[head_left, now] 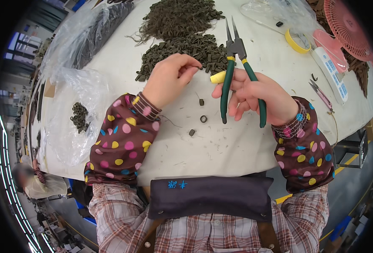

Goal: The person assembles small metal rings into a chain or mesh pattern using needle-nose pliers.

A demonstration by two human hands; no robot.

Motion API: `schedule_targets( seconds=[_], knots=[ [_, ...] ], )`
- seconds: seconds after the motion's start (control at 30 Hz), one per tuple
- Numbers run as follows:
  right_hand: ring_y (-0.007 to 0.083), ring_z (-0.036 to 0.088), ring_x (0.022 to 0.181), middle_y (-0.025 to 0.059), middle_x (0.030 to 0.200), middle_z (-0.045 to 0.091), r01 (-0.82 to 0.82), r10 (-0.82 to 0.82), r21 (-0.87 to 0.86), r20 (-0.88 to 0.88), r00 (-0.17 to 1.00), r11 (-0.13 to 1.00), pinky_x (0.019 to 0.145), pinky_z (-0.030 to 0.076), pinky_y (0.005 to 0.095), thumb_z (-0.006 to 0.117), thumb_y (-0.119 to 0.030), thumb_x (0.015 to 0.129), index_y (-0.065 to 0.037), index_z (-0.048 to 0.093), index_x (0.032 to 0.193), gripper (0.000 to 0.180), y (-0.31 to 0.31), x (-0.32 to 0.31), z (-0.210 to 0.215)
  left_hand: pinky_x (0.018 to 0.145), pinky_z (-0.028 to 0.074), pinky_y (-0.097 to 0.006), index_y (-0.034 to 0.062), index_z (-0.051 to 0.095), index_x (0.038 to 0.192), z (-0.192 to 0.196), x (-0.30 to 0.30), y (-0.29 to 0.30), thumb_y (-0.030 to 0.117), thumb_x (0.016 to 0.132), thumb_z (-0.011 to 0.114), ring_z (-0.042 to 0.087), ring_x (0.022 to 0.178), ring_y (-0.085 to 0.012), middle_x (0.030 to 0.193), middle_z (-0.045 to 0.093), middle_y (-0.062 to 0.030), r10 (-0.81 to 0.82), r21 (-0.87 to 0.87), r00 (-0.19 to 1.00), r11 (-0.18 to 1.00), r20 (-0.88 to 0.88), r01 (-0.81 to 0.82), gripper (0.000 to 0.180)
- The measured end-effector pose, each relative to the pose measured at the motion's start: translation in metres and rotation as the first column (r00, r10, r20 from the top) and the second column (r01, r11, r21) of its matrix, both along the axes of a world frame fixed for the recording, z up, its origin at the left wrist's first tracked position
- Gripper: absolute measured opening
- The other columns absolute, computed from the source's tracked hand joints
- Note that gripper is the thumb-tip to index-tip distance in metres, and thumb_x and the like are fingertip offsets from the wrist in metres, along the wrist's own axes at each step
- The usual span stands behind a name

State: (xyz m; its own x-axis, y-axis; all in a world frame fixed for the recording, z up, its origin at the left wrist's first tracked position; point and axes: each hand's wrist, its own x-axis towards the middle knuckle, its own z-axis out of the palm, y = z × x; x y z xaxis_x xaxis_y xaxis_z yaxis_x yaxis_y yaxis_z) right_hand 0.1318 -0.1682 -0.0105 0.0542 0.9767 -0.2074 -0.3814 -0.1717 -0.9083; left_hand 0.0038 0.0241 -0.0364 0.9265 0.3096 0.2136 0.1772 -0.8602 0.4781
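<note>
Long-nose pliers (236,47) with green handles and yellow collars rest in my right hand (264,95), tips pointing away and the jaws slightly apart. The handles are spread across my fingers, and one finger wears a yellow cover (218,77). My left hand (171,80) is pinched at the near edge of a pile of small dark olive fabric loops (182,52). Something tiny and dark shows at its fingertips, too small to make out. Between my hands, a few single loops (203,119) lie apart on the white table (220,156).
Behind the loops is a heap of frayed dark pieces (180,17). Clear plastic bags (74,80) lie on the left, one with loops (80,117) on it. To the right are yellow tape (297,41), a power strip (331,74), small snips (320,93) and a pink fan (349,29).
</note>
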Motion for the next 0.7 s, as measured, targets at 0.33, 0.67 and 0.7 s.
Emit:
schedule_targets(
  seconds=[0.33,0.67,0.7],
  knots=[
    [0.0236,0.055,0.098,0.0148,0.127,0.041,-0.384,0.388,0.053,-0.096,0.917,0.922,0.083,0.045,0.0312,0.052,-0.018,0.077,-0.001,0.027,0.134,0.065,0.001,-0.026,-0.008,0.081,0.048,-0.026,0.001,0.052,0.107,0.019,-0.006,0.012,0.014,0.09,0.05,0.057,0.085,-0.0124,0.099,0.058,-0.0068,0.082,-0.975,0.979,0.136,0.188,0.176,0.021],
    [0.0205,0.058,0.096,0.0125,0.123,0.044,-0.462,0.443,0.026,-0.333,0.832,0.887,0.078,0.048,0.029,0.048,-0.014,0.082,0.0,0.036,0.126,0.048,0.001,-0.03,-0.011,0.084,0.048,-0.027,0.0006,0.048,0.114,0.028,-0.01,0.008,0.015,0.09,0.05,0.057,0.092,-0.0157,0.106,0.056,-0.0096,0.076,-0.982,0.979,0.046,0.189,0.186,0.028],
    [0.0231,0.058,0.097,0.0138,0.124,0.044,-0.464,0.443,0.006,-0.308,0.842,0.886,0.078,0.048,0.0307,0.049,-0.018,0.08,0.001,0.034,0.128,0.054,0.002,-0.03,-0.009,0.085,0.048,-0.027,0.0006,0.046,0.117,0.03,-0.01,0.007,0.014,0.09,0.05,0.056,0.093,-0.0159,0.107,0.056,-0.0097,0.075,-0.983,0.98,0.044,0.184,0.181,0.031]
  ],
)
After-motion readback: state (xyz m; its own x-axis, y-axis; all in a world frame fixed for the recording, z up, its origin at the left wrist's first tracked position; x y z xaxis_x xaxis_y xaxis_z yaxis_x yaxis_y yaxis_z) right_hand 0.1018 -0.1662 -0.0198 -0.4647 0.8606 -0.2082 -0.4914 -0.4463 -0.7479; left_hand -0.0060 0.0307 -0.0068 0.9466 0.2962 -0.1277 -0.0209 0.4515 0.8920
